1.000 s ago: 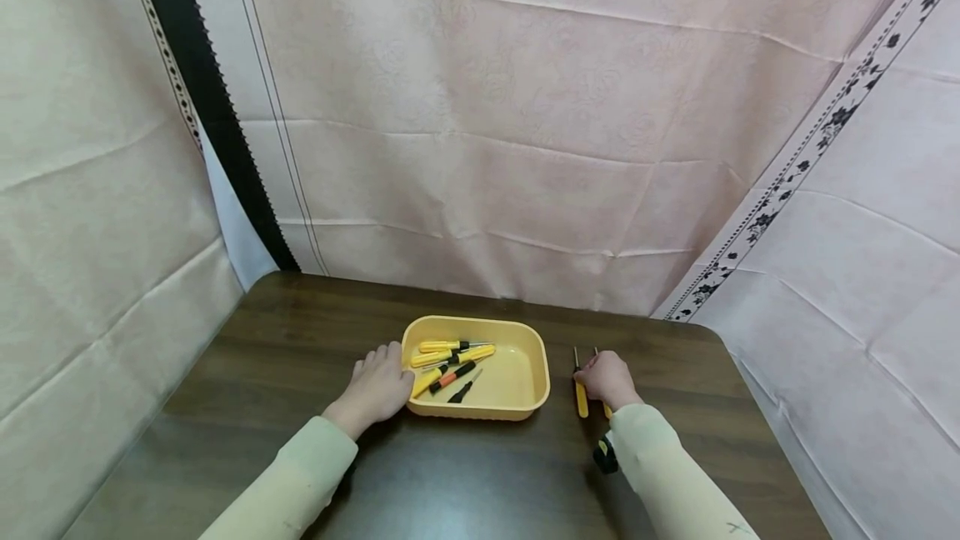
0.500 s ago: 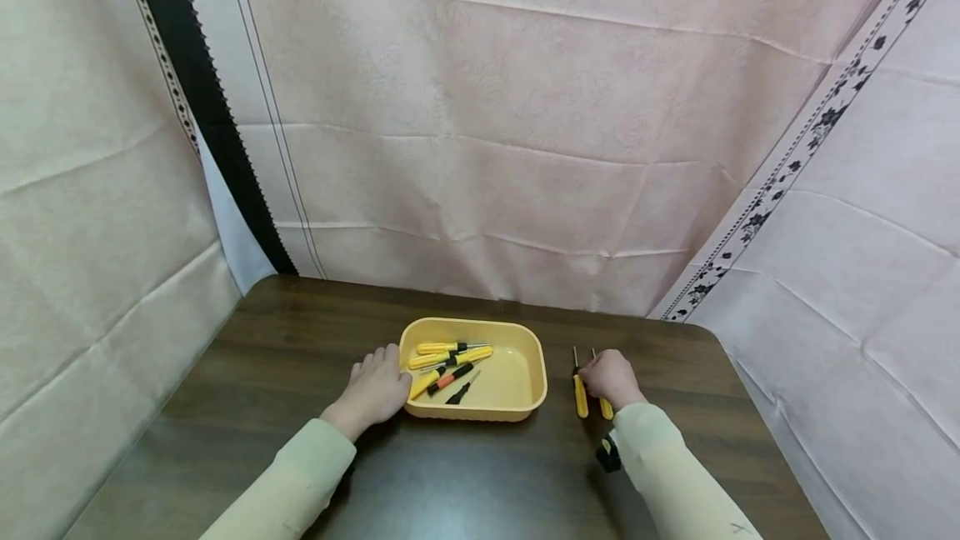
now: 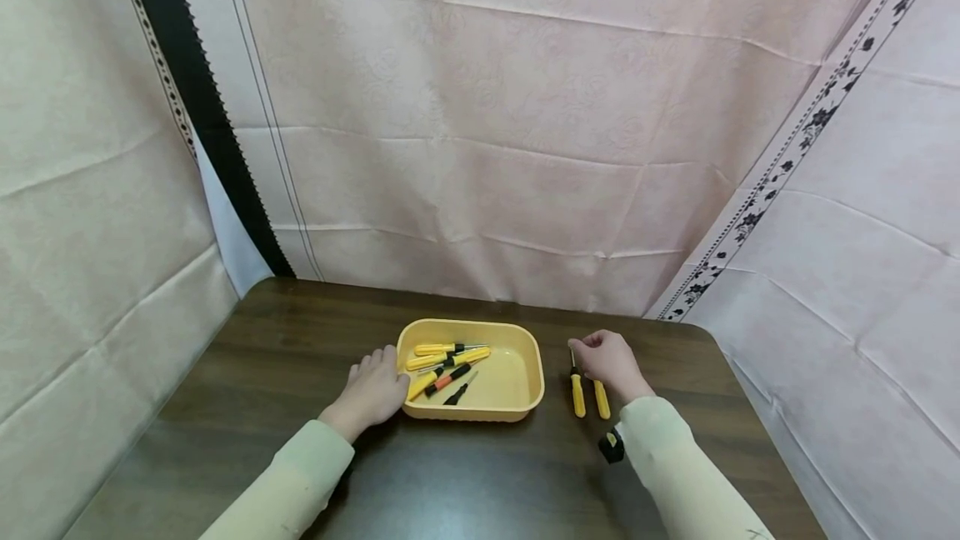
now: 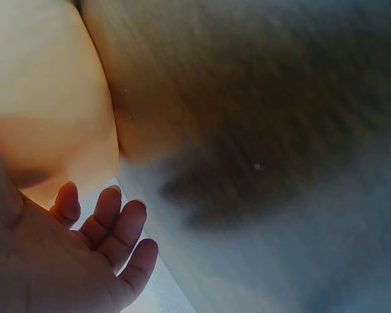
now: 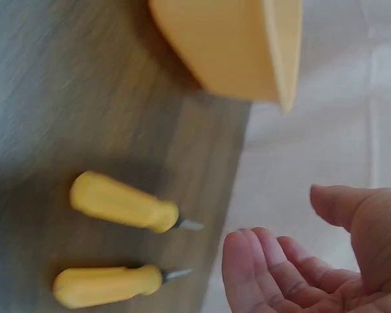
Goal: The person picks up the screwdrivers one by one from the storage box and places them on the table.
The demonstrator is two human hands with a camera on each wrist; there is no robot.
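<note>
My left hand (image 3: pixel 377 384) rests against the left side of a yellow plastic tray (image 3: pixel 534 365). In the left wrist view its fingers (image 4: pixel 127 228) are loosely bent beside the tray wall. Two yellow-handled screwdrivers lie side by side on the table right of the tray: a left one (image 3: pixel 578 397) and a right one (image 3: pixel 602 400). Over their shaft ends hovers my right hand (image 3: pixel 609 361), thumb and fingers apart. The right wrist view shows nothing between them, with both yellow handles (image 5: pixel 117 201) lying apart from the hand.
Inside the tray, toward its left, lie several yellow screwdrivers (image 3: pixel 471 355), an orange-and-black one (image 3: pixel 448 379) and a small black one (image 3: pixel 456 395). The dark wooden table (image 3: pixel 465 482) ends at a pale cloth backdrop (image 3: pixel 480 148) behind.
My right hand has lifted off the right screwdriver and shifted slightly up, its fingers spreading. The two screwdrivers stay side by side on the table. The left hand keeps its place at the tray.
</note>
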